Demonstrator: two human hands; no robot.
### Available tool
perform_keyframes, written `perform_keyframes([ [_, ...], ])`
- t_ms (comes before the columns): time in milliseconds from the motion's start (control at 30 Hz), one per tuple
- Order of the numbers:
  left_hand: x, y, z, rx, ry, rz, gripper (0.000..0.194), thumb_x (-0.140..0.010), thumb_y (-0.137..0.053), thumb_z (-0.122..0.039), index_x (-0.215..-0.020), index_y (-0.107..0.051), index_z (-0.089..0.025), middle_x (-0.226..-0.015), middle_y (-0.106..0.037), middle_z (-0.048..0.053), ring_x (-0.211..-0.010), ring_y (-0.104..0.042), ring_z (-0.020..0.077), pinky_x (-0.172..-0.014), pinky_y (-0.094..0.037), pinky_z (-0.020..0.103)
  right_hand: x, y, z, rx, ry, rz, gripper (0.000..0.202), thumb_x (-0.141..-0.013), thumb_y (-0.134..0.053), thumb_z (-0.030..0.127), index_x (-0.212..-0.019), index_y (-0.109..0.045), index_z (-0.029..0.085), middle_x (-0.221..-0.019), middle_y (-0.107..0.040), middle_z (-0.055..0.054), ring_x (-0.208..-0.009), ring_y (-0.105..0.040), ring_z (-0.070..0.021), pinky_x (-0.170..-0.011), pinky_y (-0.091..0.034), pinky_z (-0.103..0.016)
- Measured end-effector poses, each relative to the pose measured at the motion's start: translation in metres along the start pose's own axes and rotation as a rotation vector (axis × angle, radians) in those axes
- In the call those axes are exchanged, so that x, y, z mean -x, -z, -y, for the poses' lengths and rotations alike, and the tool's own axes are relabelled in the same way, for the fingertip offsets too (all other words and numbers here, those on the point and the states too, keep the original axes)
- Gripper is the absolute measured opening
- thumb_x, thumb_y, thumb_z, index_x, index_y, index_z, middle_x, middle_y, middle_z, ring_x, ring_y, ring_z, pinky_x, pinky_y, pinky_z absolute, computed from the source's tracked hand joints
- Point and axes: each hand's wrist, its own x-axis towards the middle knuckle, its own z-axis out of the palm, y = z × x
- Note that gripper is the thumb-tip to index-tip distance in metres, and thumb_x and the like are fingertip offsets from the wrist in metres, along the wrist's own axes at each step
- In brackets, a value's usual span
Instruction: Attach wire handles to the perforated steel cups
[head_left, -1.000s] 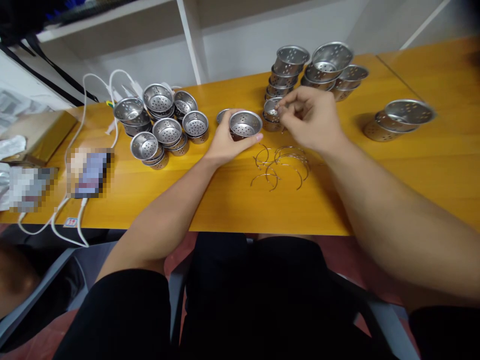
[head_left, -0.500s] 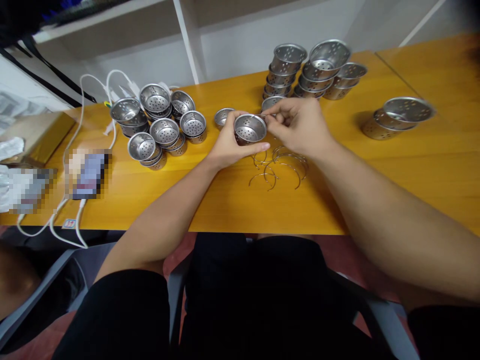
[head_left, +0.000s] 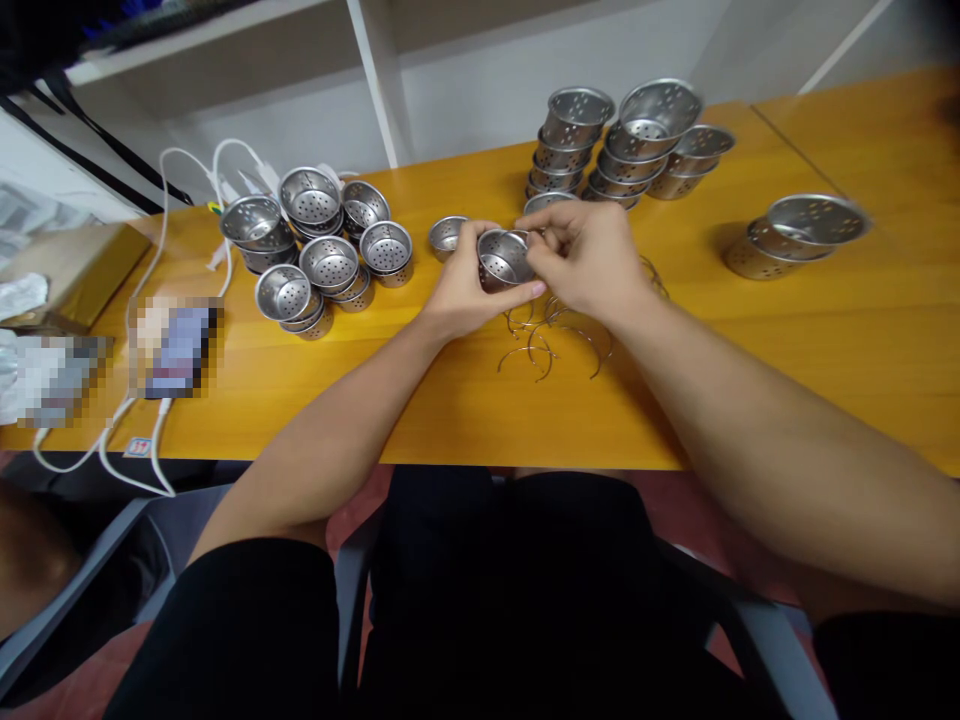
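Note:
My left hand [head_left: 466, 283] is wrapped round the left side and front of a small perforated metal cup [head_left: 504, 258], which is tilted slightly with its mouth up. At the cup's right rim, my right hand [head_left: 581, 250] pinches a thin wire, mostly hidden by the fingers. Several curved thin wires [head_left: 534, 350] lie on the table just in front of the hands, and more show beside the right wrist. Behind my left hand stands another perforated cup [head_left: 447, 234]. The rim of a further cup [head_left: 551, 202] shows behind my right hand.
Several perforated cups [head_left: 330, 264] stand in short stacks at the left. Taller cup stacks [head_left: 576, 118] are at the back right, and two nested cups [head_left: 806, 228] stand far right. A phone [head_left: 180, 350] with white cables and a cardboard box [head_left: 90, 270] lie at the left.
The held cup and my left hand have shifted slightly right. My right hand has moved a little left and closer over the cup's rim, uncovering wires beside its wrist.

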Motion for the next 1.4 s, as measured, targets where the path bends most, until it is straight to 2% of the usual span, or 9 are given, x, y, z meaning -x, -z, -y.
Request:
perform_keyframes([
  [133, 0.0, -0.001, 0.002, 0.025, -0.01, -0.007, 0.1, -0.089, -0.103, -0.075, -0.157, -0.048, -0.026, -0.154, -0.065, 0.015, -0.152, -0.068, 0.0407, -0.138, -0.054, 0.065, -0.001, -0.002, 0.004, -0.03, 0.01, -0.013, 0.032, -0.102, -0.088, 0.066, -0.11, -0.081, 0.035, -0.076, -0.065, -0.005, -0.082, -0.074, -0.0357, -0.08, -0.068, -0.057],
  [300, -0.003, 0.007, 0.016, 0.087, -0.017, 0.017, 0.099, -0.09, -0.091, -0.092, -0.153, -0.049, -0.028, -0.146, -0.068, 0.013, -0.15, -0.07, 0.0396, -0.136, -0.055, 0.066, -0.002, 0.013, 0.016, -0.148, 0.052, 0.076, 0.041, -0.104, -0.084, 0.077, -0.105, -0.084, 0.035, -0.104, -0.084, -0.008, -0.096, -0.076, -0.0348, -0.086, -0.067, -0.054],
  [367, -0.004, 0.012, 0.018, 0.104, -0.012, 0.037, 0.099, -0.09, -0.088, -0.097, -0.151, -0.051, -0.028, -0.146, -0.067, 0.012, -0.151, -0.069, 0.0398, -0.137, -0.052, 0.067, -0.002, 0.019, 0.018, -0.242, 0.053, 0.161, 0.051, -0.099, -0.087, 0.087, -0.107, -0.086, 0.036, -0.106, -0.085, -0.007, -0.089, -0.073, -0.0308, -0.079, -0.064, -0.05],
  [467, -0.004, 0.016, 0.018, 0.134, -0.017, 0.067, 0.1, -0.089, -0.086, -0.099, -0.15, -0.053, -0.026, -0.147, -0.067, 0.012, -0.151, -0.068, 0.04, -0.137, -0.051, 0.069, -0.001, 0.022, 0.018, -0.346, 0.018, 0.267, 0.06, -0.087, -0.094, 0.095, -0.105, -0.085, 0.038, -0.089, -0.078, -0.003, -0.071, -0.063, -0.0252, -0.062, -0.057, -0.045],
  [600, -0.003, 0.013, 0.019, 0.137, -0.073, 0.094, 0.108, -0.083, -0.096, -0.092, -0.155, -0.049, -0.027, -0.15, -0.066, 0.013, -0.149, -0.072, 0.04, -0.133, -0.058, 0.069, -0.001, 0.018, 0.017, -0.393, -0.019, 0.289, 0.062, -0.078, -0.103, 0.094, -0.092, -0.077, 0.039, -0.069, -0.061, 0.002, -0.059, -0.052, -0.0239, -0.054, -0.045, -0.042],
  [800, -0.004, 0.007, 0.019, 0.078, -0.142, 0.07, 0.089, -0.092, -0.097, -0.065, -0.155, -0.049, -0.024, -0.147, -0.066, 0.014, -0.141, -0.075, 0.0375, -0.129, -0.063, 0.064, -0.001, 0.013, 0.015, -0.432, -0.033, 0.251, 0.064, -0.075, -0.106, 0.093, -0.086, -0.074, 0.039, -0.066, -0.064, 0.002, -0.053, -0.051, -0.0222, -0.05, -0.037, -0.042],
  [933, -0.004, 0.006, 0.018, 0.092, -0.128, 0.076, 0.081, -0.094, -0.095, -0.05, -0.155, -0.048, -0.024, -0.146, -0.065, 0.013, -0.142, -0.074, 0.0368, -0.13, -0.062, 0.063, -0.002, 0.013, 0.015, -0.429, -0.041, 0.234, 0.068, -0.072, -0.106, 0.095, -0.085, -0.074, 0.037, -0.063, -0.066, 0.001, -0.051, -0.054, -0.0218, -0.048, -0.037, -0.041],
  [1233, -0.005, 0.007, 0.022, 0.108, -0.144, 0.098, 0.083, -0.093, -0.091, -0.056, -0.157, -0.046, -0.025, -0.145, -0.062, 0.013, -0.147, -0.069, 0.0386, -0.131, -0.058, 0.063, -0.001, 0.016, 0.021, -0.397, -0.048, 0.256, 0.067, -0.072, -0.107, 0.093, -0.084, -0.074, 0.036, -0.064, -0.067, 0.001, -0.052, -0.055, -0.0216, -0.046, -0.039, -0.041],
  [1400, -0.005, 0.008, 0.023, 0.105, -0.149, 0.116, 0.089, -0.093, -0.093, -0.063, -0.157, -0.045, -0.026, -0.145, -0.062, 0.013, -0.142, -0.072, 0.0373, -0.128, -0.06, 0.063, 0.001, 0.014, 0.02, -0.383, -0.033, 0.246, 0.063, -0.073, -0.107, 0.092, -0.085, -0.077, 0.038, -0.067, -0.069, 0.0, -0.054, -0.053, -0.0217, -0.047, -0.041, -0.043],
])
